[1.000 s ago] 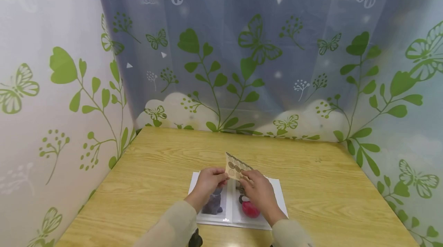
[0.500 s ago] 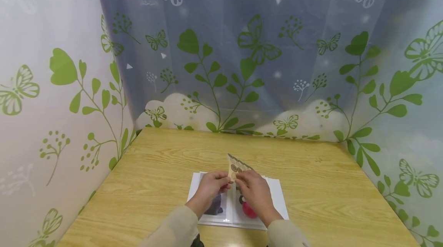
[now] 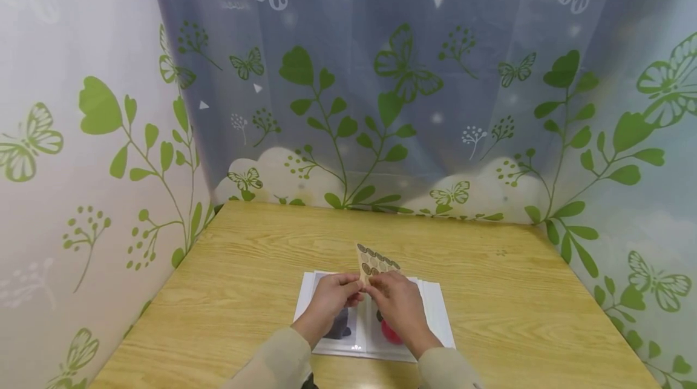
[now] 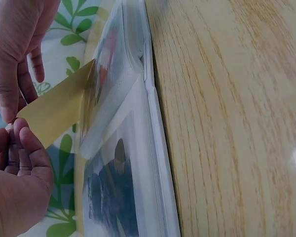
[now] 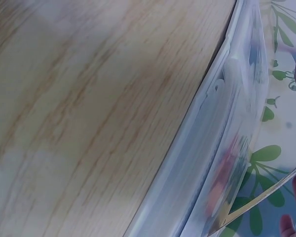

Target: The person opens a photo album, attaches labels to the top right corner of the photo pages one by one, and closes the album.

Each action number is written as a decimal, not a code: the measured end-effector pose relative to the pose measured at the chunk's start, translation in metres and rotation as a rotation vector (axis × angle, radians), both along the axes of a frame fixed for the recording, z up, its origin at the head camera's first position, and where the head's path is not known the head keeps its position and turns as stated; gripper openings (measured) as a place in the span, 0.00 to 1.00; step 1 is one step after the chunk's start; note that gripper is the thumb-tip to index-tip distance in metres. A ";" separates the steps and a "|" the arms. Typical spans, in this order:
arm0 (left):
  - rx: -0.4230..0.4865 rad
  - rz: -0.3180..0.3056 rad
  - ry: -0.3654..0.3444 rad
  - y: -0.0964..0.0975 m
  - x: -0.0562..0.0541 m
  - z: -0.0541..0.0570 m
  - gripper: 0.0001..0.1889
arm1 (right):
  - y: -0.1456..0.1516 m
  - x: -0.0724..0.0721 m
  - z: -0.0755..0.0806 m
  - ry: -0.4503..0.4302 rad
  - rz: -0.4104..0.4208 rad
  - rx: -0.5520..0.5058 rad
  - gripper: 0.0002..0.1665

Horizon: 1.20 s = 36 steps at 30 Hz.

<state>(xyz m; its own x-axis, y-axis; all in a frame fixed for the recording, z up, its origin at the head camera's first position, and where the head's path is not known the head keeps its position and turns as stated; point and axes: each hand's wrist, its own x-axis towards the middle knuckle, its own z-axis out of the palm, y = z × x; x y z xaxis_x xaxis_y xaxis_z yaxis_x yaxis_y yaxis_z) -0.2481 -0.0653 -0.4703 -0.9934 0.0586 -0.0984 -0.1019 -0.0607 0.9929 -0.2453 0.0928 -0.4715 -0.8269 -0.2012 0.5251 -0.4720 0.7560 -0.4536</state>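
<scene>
A tan sticker sheet [image 3: 378, 259] with rows of dark and pale round stickers stands tilted up over an open photo album [image 3: 442, 310]. My left hand [image 3: 329, 297] pinches the sheet's lower left corner between thumb and fingers. Right beside it, my right hand [image 3: 400, 304] pinches the sheet near the same corner, and the fingertips of both hands nearly meet. In the left wrist view the sheet's plain yellowish back [image 4: 59, 108] shows, its far corner at the album's page. The right hand covers the sheet's lower part in the head view.
The album lies on a wood-grain table [image 3: 218, 298], clear sleeves over a dark picture [image 3: 339, 323] on the left page and a red one [image 3: 391, 331] on the right. Leaf-and-butterfly curtains [image 3: 348, 104] enclose the table's back and sides.
My right hand has slid left along the sheet to its lower left corner, beside the left hand. The sheet has tipped, and more rows of circles show than half a second ago.
</scene>
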 end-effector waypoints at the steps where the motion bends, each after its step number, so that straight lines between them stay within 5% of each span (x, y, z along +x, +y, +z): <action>1: -0.005 0.000 -0.001 0.000 0.000 0.000 0.12 | 0.000 0.000 0.000 0.002 -0.001 0.005 0.11; 19: -0.053 -0.012 0.033 -0.001 0.002 -0.004 0.13 | -0.002 0.002 -0.006 0.063 -0.011 0.052 0.07; 36: -0.052 -0.004 0.072 0.000 0.002 -0.011 0.12 | -0.005 0.005 -0.007 -0.005 -0.008 0.038 0.07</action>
<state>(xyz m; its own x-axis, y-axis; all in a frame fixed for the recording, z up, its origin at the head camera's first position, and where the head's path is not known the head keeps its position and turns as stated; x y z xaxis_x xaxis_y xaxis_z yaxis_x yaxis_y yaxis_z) -0.2464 -0.0655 -0.4808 -0.9978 0.0597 -0.0299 -0.0305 -0.0087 0.9995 -0.2401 0.0876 -0.4786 -0.8313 -0.2142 0.5129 -0.4633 0.7768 -0.4265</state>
